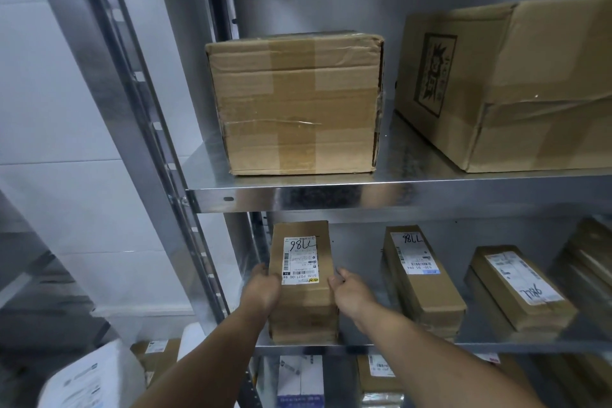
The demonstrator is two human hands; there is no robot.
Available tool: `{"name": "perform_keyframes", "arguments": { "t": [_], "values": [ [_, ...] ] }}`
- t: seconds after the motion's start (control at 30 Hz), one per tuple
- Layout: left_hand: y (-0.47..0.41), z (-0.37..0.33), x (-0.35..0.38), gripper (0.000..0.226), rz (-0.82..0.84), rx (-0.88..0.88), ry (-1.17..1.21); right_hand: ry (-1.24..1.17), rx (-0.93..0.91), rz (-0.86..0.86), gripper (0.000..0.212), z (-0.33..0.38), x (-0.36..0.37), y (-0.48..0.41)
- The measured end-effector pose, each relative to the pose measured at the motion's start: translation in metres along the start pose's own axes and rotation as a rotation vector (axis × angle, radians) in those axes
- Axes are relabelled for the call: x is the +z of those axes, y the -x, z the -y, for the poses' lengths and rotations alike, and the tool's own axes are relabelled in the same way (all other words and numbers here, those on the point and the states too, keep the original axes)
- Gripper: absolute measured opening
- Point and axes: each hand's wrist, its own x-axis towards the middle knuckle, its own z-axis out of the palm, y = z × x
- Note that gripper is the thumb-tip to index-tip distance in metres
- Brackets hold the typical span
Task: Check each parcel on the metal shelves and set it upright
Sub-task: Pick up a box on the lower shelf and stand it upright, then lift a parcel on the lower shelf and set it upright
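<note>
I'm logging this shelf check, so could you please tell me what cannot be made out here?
Head view only:
- held parcel: label print too small; sides covered by left hand and right hand.
- large box: cut off by right edge.
- bottom-shelf parcels: partly hidden by forearms, cut by bottom edge.

Dim, cool light; soft, wide-angle edge distortion.

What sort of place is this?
Probably a parcel storage room: metal shelves carry taped cardboard boxes, and the parcel in the left hand and right hand bears a barcoded shipping label.
</note>
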Motion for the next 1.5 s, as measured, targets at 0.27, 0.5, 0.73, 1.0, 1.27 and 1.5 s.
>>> {"name": "perform_keyframes", "arguments": {
  "t": [0.27, 0.5, 0.73, 1.0, 1.27, 1.5],
  "values": [
    [0.011, -0.044, 0.017, 0.039, -0.149, 0.309, -0.116, 0.072, -0.077, -0.124, 0.045, 0.01, -0.056, 0.007],
    [0.032, -0.077, 0.085, 0.03, -0.055, 0.299, -0.065, 0.103, -0.095, -0.25, 0.03, -0.002, -0.129, 0.006],
    [0.046, -0.086, 0.157, 0.043, 0.068, 0.158, 0.001, 0.036, -0.056, -0.241, 0.029, -0.038, -0.197, -0.012],
    [0.058, -0.083, 0.219, 0.039, 0.165, -0.055, 0.134, -0.041, 0.127, -0.063, 0.033, -0.086, -0.218, -0.028],
    [0.078, -0.087, 0.259, 0.025, 0.219, -0.225, 0.403, -0.305, 0.332, 0.109, 0.044, -0.122, -0.215, -0.052],
    [0.076, -0.094, 0.264, 0.038, 0.229, -0.244, 0.514, -0.405, 0.351, 0.193, 0.037, -0.115, -0.221, -0.044]
  ]
}}
